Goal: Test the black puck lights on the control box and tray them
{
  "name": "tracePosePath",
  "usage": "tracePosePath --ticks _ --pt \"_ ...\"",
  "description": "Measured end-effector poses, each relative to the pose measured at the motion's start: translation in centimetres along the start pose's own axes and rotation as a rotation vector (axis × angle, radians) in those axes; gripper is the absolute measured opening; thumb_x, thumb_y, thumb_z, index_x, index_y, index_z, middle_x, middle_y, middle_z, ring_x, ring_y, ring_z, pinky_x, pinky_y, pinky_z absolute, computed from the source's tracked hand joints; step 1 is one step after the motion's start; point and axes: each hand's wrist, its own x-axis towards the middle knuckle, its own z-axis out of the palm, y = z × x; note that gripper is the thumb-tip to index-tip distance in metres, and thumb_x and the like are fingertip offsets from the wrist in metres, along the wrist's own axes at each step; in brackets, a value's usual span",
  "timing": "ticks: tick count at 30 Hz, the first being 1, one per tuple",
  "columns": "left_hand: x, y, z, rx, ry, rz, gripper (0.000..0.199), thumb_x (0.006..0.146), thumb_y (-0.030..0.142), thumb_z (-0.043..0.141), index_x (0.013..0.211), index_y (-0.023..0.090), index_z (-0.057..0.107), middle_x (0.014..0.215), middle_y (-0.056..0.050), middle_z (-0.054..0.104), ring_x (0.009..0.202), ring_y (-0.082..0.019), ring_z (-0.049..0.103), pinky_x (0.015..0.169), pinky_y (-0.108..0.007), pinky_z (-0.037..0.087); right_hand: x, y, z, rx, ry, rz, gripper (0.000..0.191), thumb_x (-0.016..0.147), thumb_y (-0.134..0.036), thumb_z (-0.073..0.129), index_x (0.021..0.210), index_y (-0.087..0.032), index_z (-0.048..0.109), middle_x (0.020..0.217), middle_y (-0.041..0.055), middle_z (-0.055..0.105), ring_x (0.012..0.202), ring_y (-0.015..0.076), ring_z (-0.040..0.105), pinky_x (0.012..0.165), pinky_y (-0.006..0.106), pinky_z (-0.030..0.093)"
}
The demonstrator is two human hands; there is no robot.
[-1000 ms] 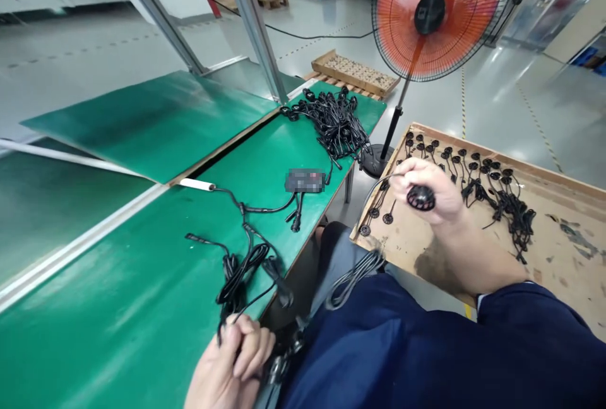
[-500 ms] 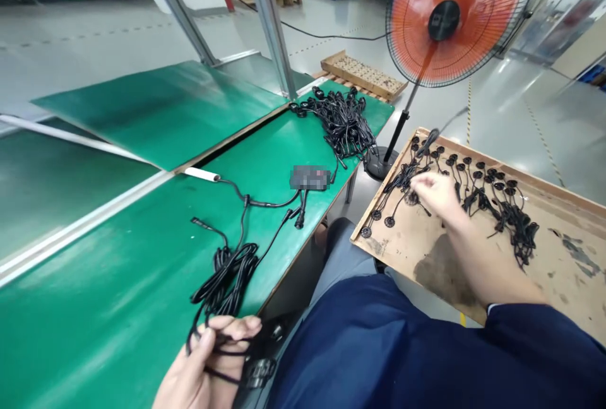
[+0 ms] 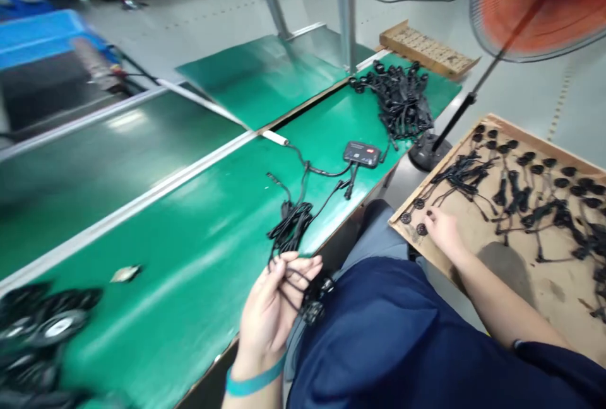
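Observation:
My left hand is closed round several black cables at the front edge of the green table; round black ends hang beside its fingers. A looped black cable bundle lies just beyond it. Leads run from there toward a small black box with a red mark. Over the near left corner of the cardboard tray, my right hand has its fingers pinched at a small round black piece. Another round piece lies just beside those fingers.
A big pile of black cables lies at the table's far end. An orange fan stands behind the tray. Blurred black parts lie at lower left. A metal post rises behind the table.
The view has turned left. My right hand has moved nearer the tray's near left corner, and the cables by the tray's far left edge now lie flat. My left hand still holds its cables.

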Motion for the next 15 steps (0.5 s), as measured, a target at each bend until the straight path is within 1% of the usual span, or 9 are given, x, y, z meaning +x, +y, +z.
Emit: tracePosePath --ticks 2,4,5,6,8,9,11,13,15 --pt "-0.2 -0.3 0.6 -0.064 -0.046 0.002 0.031 0.078 0.038 0.085 0.094 0.015 0.072 0.085 -0.011 0.079 0.097 -0.031 0.077 0.097 -0.049 0.06 -0.8 -2.0 -0.8 0.055 0.097 -0.112 0.027 0.09 -0.031 0.062 0.109 -0.015 0.072 0.092 0.01 0.071 0.087 0.0246 0.066 0.087 0.038 0.052" --pt "-0.4 -0.5 1.3 -0.115 -0.092 0.006 0.025 0.083 0.035 0.08 0.095 0.014 0.072 0.088 -0.012 0.079 0.101 -0.031 0.076 0.102 -0.052 0.057 -2.4 -5.4 -1.6 0.21 0.117 -0.295 0.025 0.093 -0.037 0.064 0.107 -0.018 0.072 0.093 0.0081 0.07 0.082 0.0215 0.065 0.082 0.036 0.054" --pt "-0.5 -0.7 1.7 -0.136 -0.111 0.007 0.023 0.085 0.034 0.078 0.096 0.014 0.072 0.091 -0.013 0.079 0.103 -0.031 0.076 0.104 -0.052 0.056 -3.6 -7.5 -1.8 0.308 0.063 -0.4 0.022 0.095 -0.037 0.064 0.105 -0.02 0.072 0.092 0.0071 0.07 0.079 0.0198 0.064 0.078 0.035 0.055" --pt "-0.6 -0.9 2.1 -0.152 -0.125 0.01 0.022 0.087 0.033 0.076 0.097 0.014 0.072 0.094 -0.014 0.08 0.107 -0.032 0.074 0.106 -0.052 0.054 -4.7 -9.7 -2.0 0.398 -0.034 -0.517 0.018 0.096 -0.035 0.064 0.103 -0.021 0.072 0.095 0.007 0.071 0.08 0.0191 0.064 0.078 0.035 0.055" --pt "-0.8 -1.3 2.9 -0.17 -0.149 0.008 0.02 0.089 0.031 0.074 0.099 0.014 0.073 0.103 -0.016 0.079 0.116 -0.032 0.071 0.11 -0.051 0.051 -6.9 -13.8 -1.7 0.533 -0.239 -0.754 0.015 0.097 -0.031 0.065 0.106 -0.021 0.071 0.101 0.0078 0.072 0.092 0.021 0.065 0.087 0.038 0.055" --pt "-0.9 -1.5 3.2 -0.17 -0.161 0.005 0.02 0.09 0.031 0.073 0.1 0.014 0.073 0.107 -0.016 0.078 0.12 -0.032 0.069 0.112 -0.05 0.05 -7.7 -15.5 -1.4 0.596 -0.333 -0.831 0.015 0.097 -0.029 0.065 0.108 -0.021 0.071 0.104 0.0082 0.073 0.097 0.0217 0.065 0.09 0.039 0.054" --pt "-1.1 -1.8 3.6 -0.154 -0.181 -0.006 0.02 0.091 0.03 0.072 0.103 0.015 0.073 0.115 -0.017 0.077 0.125 -0.031 0.066 0.113 -0.048 0.049 -8.7 -17.8 -0.4 0.691 -0.477 -0.865 0.014 0.096 -0.027 0.065 0.107 -0.02 0.071 0.101 0.0077 0.074 0.098 0.0216 0.064 0.092 0.04 0.054" --pt "-1.4 -2.0 3.8 -0.122 -0.184 -0.027 0.024 0.09 0.032 0.073 0.107 0.015 0.072 0.12 -0.018 0.075 0.127 -0.031 0.065 0.112 -0.046 0.05 -9.2 -18.7 0.5 0.75 -0.554 -0.763 0.009 0.093 -0.027 0.069 0.097 -0.019 0.071 0.092 0.0055 0.072 0.089 0.0191 0.064 0.086 0.036 0.054" --pt "-1.6 -2.1 3.7 -0.074 -0.165 -0.043 0.031 0.087 0.034 0.076 0.11 0.014 0.072 0.123 -0.019 0.074 0.126 -0.031 0.065 0.109 -0.043 0.053 -9.2 -18.5 0.8 0.776 -0.594 -0.638 0.012 0.089 -0.029 0.073 0.086 -0.018 0.07 0.083 0.0028 0.068 0.077 0.0153 0.062 0.075 0.03 0.053"
